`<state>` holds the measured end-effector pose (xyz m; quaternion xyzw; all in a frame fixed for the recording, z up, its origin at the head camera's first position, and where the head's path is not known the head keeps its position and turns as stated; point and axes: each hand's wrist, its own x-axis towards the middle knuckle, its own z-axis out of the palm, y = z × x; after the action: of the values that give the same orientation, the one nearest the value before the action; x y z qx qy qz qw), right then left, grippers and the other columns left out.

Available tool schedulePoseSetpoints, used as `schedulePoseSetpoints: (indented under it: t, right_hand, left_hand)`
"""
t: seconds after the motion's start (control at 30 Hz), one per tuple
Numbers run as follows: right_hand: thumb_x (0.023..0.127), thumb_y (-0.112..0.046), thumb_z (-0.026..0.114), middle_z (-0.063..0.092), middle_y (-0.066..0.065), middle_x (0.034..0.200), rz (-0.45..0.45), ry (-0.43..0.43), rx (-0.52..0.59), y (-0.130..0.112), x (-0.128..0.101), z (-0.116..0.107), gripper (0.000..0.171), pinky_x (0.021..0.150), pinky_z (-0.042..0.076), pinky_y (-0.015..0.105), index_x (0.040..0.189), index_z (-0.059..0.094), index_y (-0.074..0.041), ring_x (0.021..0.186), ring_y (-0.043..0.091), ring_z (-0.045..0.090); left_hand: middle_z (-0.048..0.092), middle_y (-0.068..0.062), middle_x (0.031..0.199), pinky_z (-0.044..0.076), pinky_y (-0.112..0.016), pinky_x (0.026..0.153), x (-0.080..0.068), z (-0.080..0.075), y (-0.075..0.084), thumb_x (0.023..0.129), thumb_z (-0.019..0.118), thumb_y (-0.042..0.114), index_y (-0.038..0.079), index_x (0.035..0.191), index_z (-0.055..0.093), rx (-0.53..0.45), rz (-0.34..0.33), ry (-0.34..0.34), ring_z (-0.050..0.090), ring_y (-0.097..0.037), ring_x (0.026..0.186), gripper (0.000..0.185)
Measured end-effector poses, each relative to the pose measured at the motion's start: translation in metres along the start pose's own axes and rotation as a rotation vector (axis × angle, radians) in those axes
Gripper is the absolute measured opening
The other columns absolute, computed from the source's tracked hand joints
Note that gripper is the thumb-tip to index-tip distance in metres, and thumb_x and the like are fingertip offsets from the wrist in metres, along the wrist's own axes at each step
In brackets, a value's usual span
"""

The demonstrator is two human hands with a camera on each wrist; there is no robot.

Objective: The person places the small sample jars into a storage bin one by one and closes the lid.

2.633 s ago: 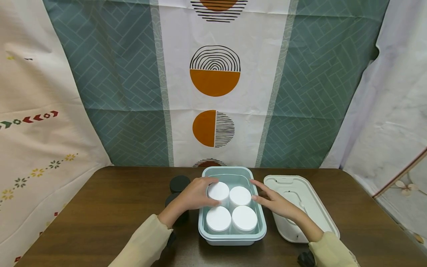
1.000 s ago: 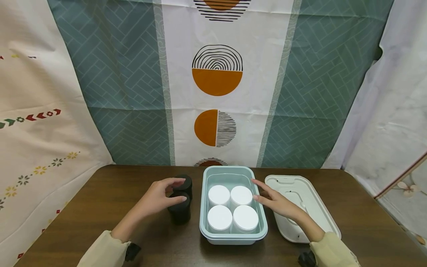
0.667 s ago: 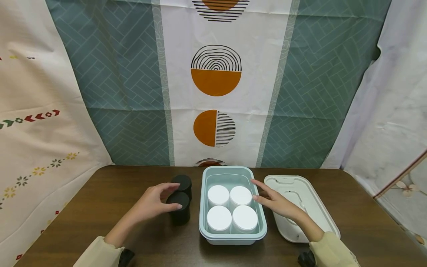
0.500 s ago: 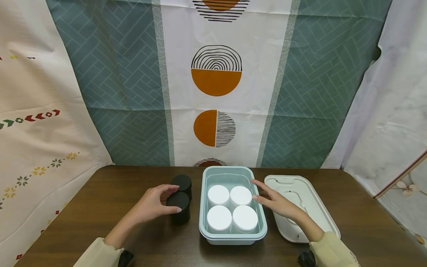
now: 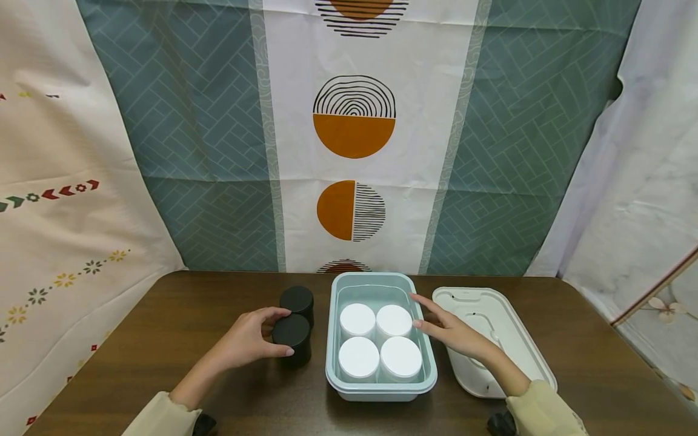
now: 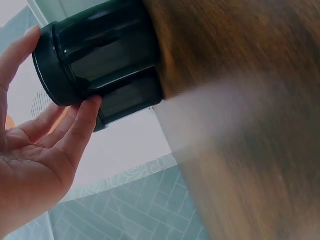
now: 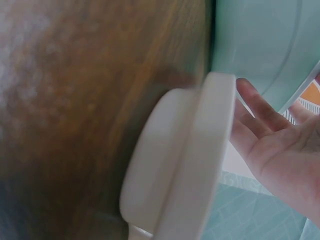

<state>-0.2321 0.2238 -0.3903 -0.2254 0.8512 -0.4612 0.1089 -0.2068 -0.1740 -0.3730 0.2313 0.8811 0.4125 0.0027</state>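
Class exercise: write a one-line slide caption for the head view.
Left hand grips a black jar beside a blue bin of four white-lidded jars; right hand touches its rim.

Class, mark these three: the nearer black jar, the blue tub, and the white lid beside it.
nearer black jar (image 5: 291,330), head view, on its flat cap
blue tub (image 5: 382,387), head view, on its near rim
white lid (image 5: 509,339), head view, on its bare top

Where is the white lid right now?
In the head view the white lid lies on the table just right of the blue bin, partly under the right hand, which reaches over it to the bin's rim.
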Motion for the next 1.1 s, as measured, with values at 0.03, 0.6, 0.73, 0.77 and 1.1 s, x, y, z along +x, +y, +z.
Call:
schedulePoseSetpoints:
  t: [0.03, 0.6, 0.73, 0.77, 1.1]
  right_hand:
    - [0.094, -0.028, 0.049, 0.03, 0.023, 0.141, -0.003, -0.001, 0.0, 0.0, 0.0, 0.0, 0.06, 0.087, 0.044, 0.049, 0.145, 0.021, -0.013, 0.117, 0.038, 0.045]
    - [0.094, -0.026, 0.049, 0.025, 0.024, 0.144, -0.027, -0.009, -0.003, 0.0, -0.001, 0.001, 0.059, 0.087, 0.045, 0.048, 0.145, 0.021, -0.012, 0.118, 0.04, 0.044]
    - [0.094, -0.027, 0.049, 0.025, 0.024, 0.143, -0.028, -0.01, -0.007, 0.0, -0.001, 0.001, 0.06, 0.087, 0.045, 0.048, 0.145, 0.021, -0.012, 0.118, 0.04, 0.044]
    - [0.094, -0.027, 0.049, 0.025, 0.024, 0.144, -0.022, -0.008, -0.003, 0.0, -0.001, 0.001, 0.06, 0.088, 0.045, 0.048, 0.145, 0.021, -0.012, 0.118, 0.04, 0.044]
    - [0.094, -0.027, 0.049, 0.026, 0.024, 0.143, -0.018, -0.005, 0.001, -0.001, -0.001, 0.0, 0.06, 0.087, 0.045, 0.048, 0.145, 0.021, -0.013, 0.117, 0.039, 0.044]
  left_hand:
    - [0.059, -0.016, 0.106, 0.052, -0.031, 0.077, 0.0, 0.0, 0.0, 0.067, 0.08, 0.024, -0.007, 0.117, 0.053, 0.001, 0.0, 0.001, 0.059, -0.028, 0.093, 0.064]
    - [0.062, -0.009, 0.102, 0.052, -0.026, 0.074, 0.001, -0.01, 0.016, 0.066, 0.081, 0.026, 0.0, 0.112, 0.058, 0.061, 0.003, 0.068, 0.061, -0.021, 0.09, 0.057]
    - [0.062, -0.009, 0.103, 0.052, -0.027, 0.074, 0.004, -0.016, 0.025, 0.067, 0.08, 0.025, 0.002, 0.112, 0.058, 0.06, 0.016, 0.092, 0.062, -0.022, 0.09, 0.056]
    - [0.062, -0.009, 0.103, 0.052, -0.026, 0.074, 0.005, -0.018, 0.027, 0.067, 0.081, 0.025, 0.002, 0.112, 0.058, 0.057, 0.016, 0.102, 0.062, -0.022, 0.091, 0.056]
    - [0.062, -0.011, 0.106, 0.052, -0.034, 0.075, 0.019, -0.027, 0.05, 0.068, 0.08, 0.023, 0.004, 0.114, 0.058, 0.05, 0.039, 0.188, 0.062, -0.023, 0.091, 0.055]
